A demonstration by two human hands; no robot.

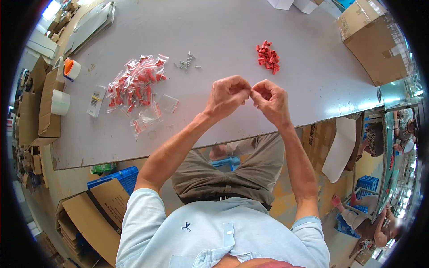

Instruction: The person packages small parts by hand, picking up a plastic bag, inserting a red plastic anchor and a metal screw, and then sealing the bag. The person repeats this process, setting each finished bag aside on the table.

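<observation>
Head camera view: a person's 2 bare hands meet over the near edge of a grey bench [223, 40], right of its middle. Left hand [223, 96] and right hand [272, 102] each have thumb and forefinger pressed together at the tips, the other fingers curled in; the 2 pinches touch or nearly touch, and whatever lies between them is too small or hidden to make out. Beyond the right hand, toward the bench's far edge, is a loose heap of short red tubes [268, 58]. Beyond the left hand, farther left, lie small metal screws [185, 61]; nearer the bench's left edge is a pile of clear bags with red pieces inside [138, 80], and a flat clear bag [170, 103] sits between that pile and the left hand. The tubes look light and slightly springy, best taken by the sides between thumb and forefinger. The screws look light but hard and liable to roll, so a pinch on the shank seems surest. The bags look limp and slippery, easiest held by a top corner. Tubes and screws mostly lie on their sides, long axes pointing many ways; the red heap itself stretches from the far edge toward the near edge.
</observation>
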